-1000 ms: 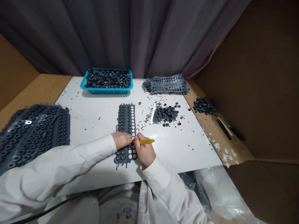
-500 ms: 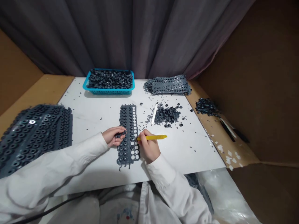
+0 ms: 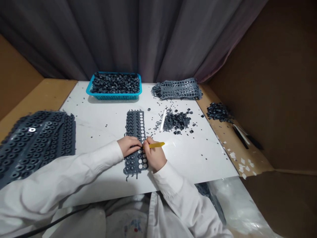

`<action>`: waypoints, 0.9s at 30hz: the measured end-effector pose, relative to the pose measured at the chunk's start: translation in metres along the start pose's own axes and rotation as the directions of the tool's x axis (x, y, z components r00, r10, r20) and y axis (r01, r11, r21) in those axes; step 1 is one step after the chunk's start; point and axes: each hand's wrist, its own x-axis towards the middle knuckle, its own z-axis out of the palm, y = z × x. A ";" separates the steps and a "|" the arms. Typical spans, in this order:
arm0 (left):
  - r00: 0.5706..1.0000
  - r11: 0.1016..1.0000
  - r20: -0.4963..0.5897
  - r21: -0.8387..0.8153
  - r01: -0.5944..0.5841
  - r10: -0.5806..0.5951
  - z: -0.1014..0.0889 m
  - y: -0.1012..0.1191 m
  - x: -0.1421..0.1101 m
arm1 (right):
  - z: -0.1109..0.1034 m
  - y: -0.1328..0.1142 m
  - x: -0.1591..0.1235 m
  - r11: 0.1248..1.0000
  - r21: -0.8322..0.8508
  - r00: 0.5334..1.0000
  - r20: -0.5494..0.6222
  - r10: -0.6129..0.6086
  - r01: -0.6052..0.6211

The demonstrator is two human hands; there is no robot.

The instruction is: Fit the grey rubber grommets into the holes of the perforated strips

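Right hand (image 3: 155, 156), pinch around yellow tool (image 3: 158, 144)

Single head-worn view, forward and down over both hands (image 3: 129, 145) (image 3: 156, 155) toward the curtain (image 3: 116, 36)

Grey studded sheet (image 3: 134, 127) flat, right column holed; yellow tool (image 3: 157, 144) slanted at right edge.

No legible text; blue-and-red print (image 3: 134, 227) on garment (image 3: 117, 222) too blurred to read.
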 end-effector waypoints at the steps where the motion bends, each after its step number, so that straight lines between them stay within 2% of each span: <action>1: 0.999 0.998 0.031 0.053 -0.019 0.017 0.001 -0.002 0.000 | 0.000 0.000 0.000 1.000 -0.018 1.000 0.002 0.000 0.000; 6: 0.997 0.982 0.081 0.190 -0.023 0.007 0.005 -0.012 0.004 | 0.001 0.001 0.002 1.000 0.028 1.000 0.017 -0.005 0.005; 13: 0.997 0.995 -0.007 0.070 -0.073 0.073 0.007 -0.006 -0.002 | 0.001 0.003 0.001 0.999 0.040 1.000 0.011 0.016 -0.017; 16: 0.988 0.998 -0.141 0.027 -0.058 0.061 -0.006 0.003 -0.008 | 0.001 0.005 0.001 0.998 0.060 1.000 0.015 0.018 -0.019; 18: 0.970 0.999 -0.244 0.028 0.017 -0.009 -0.018 0.007 -0.012 | 0.001 0.005 0.000 0.997 0.078 1.000 0.021 0.015 -0.016; 20: 0.953 0.994 -0.288 0.018 0.105 -0.096 -0.026 0.008 -0.014 | 0.000 0.005 -0.001 0.993 0.115 0.999 0.034 0.018 -0.022; 24: 0.947 0.974 -0.232 -0.030 0.223 -0.224 -0.022 0.004 -0.013 | -0.002 0.008 0.000 0.966 0.252 0.998 -0.005 0.056 -0.053; 27: 0.974 0.987 -0.169 0.034 0.156 -0.148 -0.011 0.002 -0.008 | -0.002 0.011 0.003 0.960 0.275 0.997 -0.029 0.067 -0.057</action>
